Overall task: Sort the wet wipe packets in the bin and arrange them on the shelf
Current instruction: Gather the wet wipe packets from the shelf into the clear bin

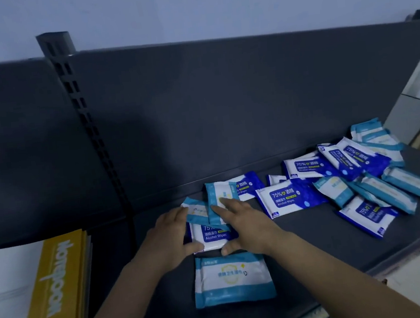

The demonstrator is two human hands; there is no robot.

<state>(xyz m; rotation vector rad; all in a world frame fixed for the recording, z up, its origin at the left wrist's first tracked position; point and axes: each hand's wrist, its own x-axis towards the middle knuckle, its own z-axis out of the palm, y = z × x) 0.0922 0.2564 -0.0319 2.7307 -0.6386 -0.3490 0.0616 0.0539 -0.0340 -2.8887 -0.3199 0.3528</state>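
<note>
While both hands frame it, the dark-blue-and-white flat plastic alcohol wipe packet lies directly between my left hand and right hand, with its long axis running hand to hand and its label facing me. Left hand: fingers fairly straight along the packet's left end, thumb on its near edge. Right hand: thumb on the near edge too, straight fingers resting flat on a teal-and-white soft wipe packet turned end-on just beyond the grip. Neither hand is clenched round anything; both read as flat and pressing. A second teal-and-white packet sits at the left fingertips, overlapping the blue one's far edge. On my side of the grip, close against it, a larger teal-and-white pouch lies flat with its long axis parallel. Well off to the right of the grip is a loose heap of mixed blue and teal packets, overlapping and unsorted. Everything sits on the dark grey metal shelf deck; no bin is in view. Left of the grip there's a yellow-and-white cardboard box, contents hidden. My call: both hands are equally near the blue packet, so squaring it is a two-hand move, and the right hand is nearer the heap.
</note>
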